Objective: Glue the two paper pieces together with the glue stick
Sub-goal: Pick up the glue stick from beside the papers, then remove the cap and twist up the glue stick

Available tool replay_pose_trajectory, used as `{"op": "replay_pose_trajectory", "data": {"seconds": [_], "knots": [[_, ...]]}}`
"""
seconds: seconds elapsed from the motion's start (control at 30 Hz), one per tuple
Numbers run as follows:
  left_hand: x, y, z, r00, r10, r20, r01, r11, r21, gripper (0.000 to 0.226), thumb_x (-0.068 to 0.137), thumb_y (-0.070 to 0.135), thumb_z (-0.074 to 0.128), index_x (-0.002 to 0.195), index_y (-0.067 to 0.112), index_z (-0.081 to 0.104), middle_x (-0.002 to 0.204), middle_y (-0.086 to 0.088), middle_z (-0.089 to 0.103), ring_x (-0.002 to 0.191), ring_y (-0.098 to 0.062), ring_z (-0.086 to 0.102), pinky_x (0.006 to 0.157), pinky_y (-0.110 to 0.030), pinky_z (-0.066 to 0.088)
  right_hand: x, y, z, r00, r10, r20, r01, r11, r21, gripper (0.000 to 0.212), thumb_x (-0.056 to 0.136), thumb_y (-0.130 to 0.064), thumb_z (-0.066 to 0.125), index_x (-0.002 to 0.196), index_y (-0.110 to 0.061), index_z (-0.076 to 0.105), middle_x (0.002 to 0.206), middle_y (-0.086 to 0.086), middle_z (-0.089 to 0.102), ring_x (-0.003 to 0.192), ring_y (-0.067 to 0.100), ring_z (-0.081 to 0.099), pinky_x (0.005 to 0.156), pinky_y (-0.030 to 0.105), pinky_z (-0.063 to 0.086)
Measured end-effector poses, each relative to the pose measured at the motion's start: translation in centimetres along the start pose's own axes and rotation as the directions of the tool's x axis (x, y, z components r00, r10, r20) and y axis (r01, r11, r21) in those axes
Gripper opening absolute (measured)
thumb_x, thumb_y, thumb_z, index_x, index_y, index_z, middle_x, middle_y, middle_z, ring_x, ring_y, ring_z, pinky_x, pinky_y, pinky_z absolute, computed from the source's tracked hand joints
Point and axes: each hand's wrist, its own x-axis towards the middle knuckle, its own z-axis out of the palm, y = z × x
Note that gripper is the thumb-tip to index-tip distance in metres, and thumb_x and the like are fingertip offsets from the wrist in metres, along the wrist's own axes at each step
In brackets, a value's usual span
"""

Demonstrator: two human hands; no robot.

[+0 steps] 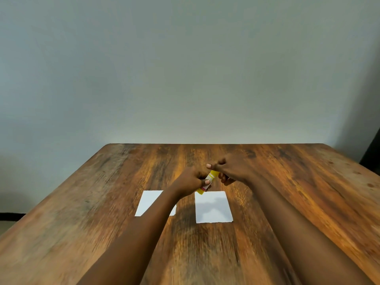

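Observation:
Two white paper squares lie flat on the wooden table (102, 212). The left paper (148, 202) is partly covered by my left forearm. The right paper (212, 207) lies fully in view, with the hands' shadow on it. Above the gap between them I hold a yellow glue stick (208, 181), tilted, with a white label. My left hand (190, 181) grips its lower end. My right hand (230, 168) closes its fingers around the upper end. Whether the cap is on is hidden by my fingers.
The table's far edge meets a plain grey wall. A dark object (372, 153) stands at the right beyond the table, and a dark strip (10, 215) shows at the left below the table's edge.

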Motion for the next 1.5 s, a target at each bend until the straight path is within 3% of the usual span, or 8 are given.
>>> {"op": "replay_pose_trajectory", "data": {"seconds": [0.1, 0.4, 0.67, 0.9, 1.13, 1.27, 1.37, 1.5], "knots": [[-0.1, -0.1, 0.2, 1.000, -0.005, 0.020, 0.004, 0.999, 0.052, 0.028, 0.092, 0.015, 0.056, 0.111, -0.002, 0.068, 0.104, -0.017, 0.072, 0.067, -0.004, 0.061, 0.051, 0.004, 0.040, 0.1, 0.0, 0.3, 1.000, -0.013, 0.020, 0.015, 0.997, -0.072, 0.031, 0.087, -0.031, 0.062, 0.085, -0.001, 0.070, 0.065, 0.004, 0.065, 0.052, 0.010, 0.060, 0.048, 0.016, 0.046], [-0.1, 0.4, -0.4, 0.983, -0.077, 0.165, 0.074, 0.997, 0.025, 0.030, 0.093, 0.015, 0.055, 0.112, -0.005, 0.066, 0.108, -0.019, 0.071, 0.095, -0.027, 0.071, 0.066, -0.010, 0.049, -1.1, 0.4, 0.8, 0.989, -0.144, 0.024, 0.146, 0.972, -0.185, 0.012, 0.088, -0.009, 0.059, 0.095, -0.005, 0.069, 0.080, 0.008, 0.065, 0.063, 0.015, 0.060, 0.059, 0.030, 0.050], [-0.5, 0.6, -0.1, 0.971, -0.106, 0.214, 0.141, 0.978, -0.152, 0.030, 0.094, 0.014, 0.053, 0.113, -0.006, 0.064, 0.111, -0.021, 0.070, 0.085, -0.019, 0.069, 0.073, -0.021, 0.055, -1.9, 2.6, 1.0, 0.994, -0.108, -0.004, 0.107, 0.980, 0.166, 0.028, 0.090, 0.002, 0.052, 0.111, -0.008, 0.068, 0.100, 0.003, 0.065, 0.087, 0.016, 0.061, 0.073, 0.019, 0.050], [-1.3, 0.4, 0.1, 0.901, -0.166, 0.402, 0.216, 0.973, -0.082, 0.032, 0.097, 0.011, 0.047, 0.118, -0.008, 0.059, 0.119, -0.022, 0.066, 0.109, -0.031, 0.066, 0.081, -0.023, 0.053, -2.9, 4.6, 0.8, 0.994, -0.020, -0.103, 0.055, 0.936, 0.349, 0.036, 0.086, 0.010, 0.051, 0.089, -0.019, 0.073, 0.097, -0.006, 0.065, 0.092, 0.006, 0.058, 0.070, 0.014, 0.046], [-2.5, -0.1, 0.5, 0.959, -0.101, 0.265, 0.233, 0.813, -0.533, 0.017, 0.098, 0.008, 0.041, 0.100, 0.008, 0.058, 0.105, -0.011, 0.065, 0.090, -0.011, 0.065, 0.080, -0.019, 0.054, -3.9, 8.8, 1.4, 0.923, 0.256, -0.287, -0.086, 0.865, 0.494, 0.027, 0.086, 0.000, 0.060, 0.113, -0.005, 0.064, 0.113, 0.012, 0.063, 0.097, 0.022, 0.060, 0.075, 0.025, 0.051], [-2.7, -0.4, 1.2, 0.980, -0.116, 0.161, 0.194, 0.733, -0.652, 0.012, 0.095, 0.009, 0.049, 0.103, 0.014, 0.057, 0.100, -0.002, 0.066, 0.094, -0.012, 0.064, 0.082, -0.019, 0.051, -5.9, 11.2, 3.0, 0.812, 0.439, -0.385, -0.155, 0.798, 0.583, 0.020, 0.080, -0.006, 0.068, 0.095, -0.014, 0.056, 0.102, 0.017, 0.065, 0.081, 0.025, 0.063, 0.065, 0.035, 0.052], [-2.8, -0.6, 1.6, 0.980, -0.167, 0.110, 0.197, 0.721, -0.665, 0.015, 0.091, 0.008, 0.056, 0.103, 0.017, 0.056, 0.101, -0.003, 0.066, 0.091, -0.012, 0.066, 0.080, -0.020, 0.052, -6.9, 12.4, 3.4, 0.772, 0.385, -0.505, -0.201, 0.903, 0.380, 0.025, 0.074, -0.007, 0.074, 0.092, -0.014, 0.058, 0.097, 0.011, 0.066, 0.073, 0.016, 0.057, 0.057, 0.024, 0.041], [-3.3, -0.7, 2.1, 0.976, -0.215, 0.024, 0.183, 0.761, -0.622, 0.013, 0.089, 0.006, 0.060, 0.097, 0.016, 0.061, 0.103, -0.005, 0.065, 0.087, -0.011, 0.065, 0.071, -0.014, 0.053, -7.2, 13.6, 4.0, 0.800, 0.376, -0.467, -0.310, 0.926, 0.215, 0.043, 0.075, -0.004, 0.073, 0.117, -0.008, 0.063, 0.116, 0.012, 0.066, 0.104, 0.028, 0.059, 0.081, 0.029, 0.043]]}}
